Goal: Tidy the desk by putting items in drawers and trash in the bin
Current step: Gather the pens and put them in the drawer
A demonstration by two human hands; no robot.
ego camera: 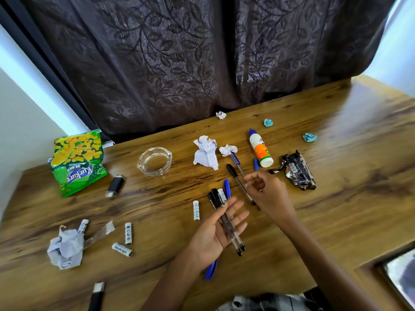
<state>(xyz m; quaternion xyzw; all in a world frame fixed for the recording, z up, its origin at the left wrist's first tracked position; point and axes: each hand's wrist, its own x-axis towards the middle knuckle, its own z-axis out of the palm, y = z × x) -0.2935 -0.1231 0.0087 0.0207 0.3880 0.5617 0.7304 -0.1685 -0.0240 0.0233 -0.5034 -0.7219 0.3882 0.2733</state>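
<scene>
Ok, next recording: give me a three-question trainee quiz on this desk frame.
1. True or false: the left hand lies palm up with pens across it.
2. Which is nearest the glass ashtray? A. glue bottle B. green snack bag C. black wrapper
3. How many blue paper balls lie on the desk?

Key: 1 true; 2 B; 3 two.

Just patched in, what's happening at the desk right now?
A person is gathering pens. The left hand lies palm up with a bundle of pens across it; the right hand reaches toward a black pen on the wooden desk. Crumpled paper, batteries, a glue bottle and a green snack bag are not yet cleared.
</scene>
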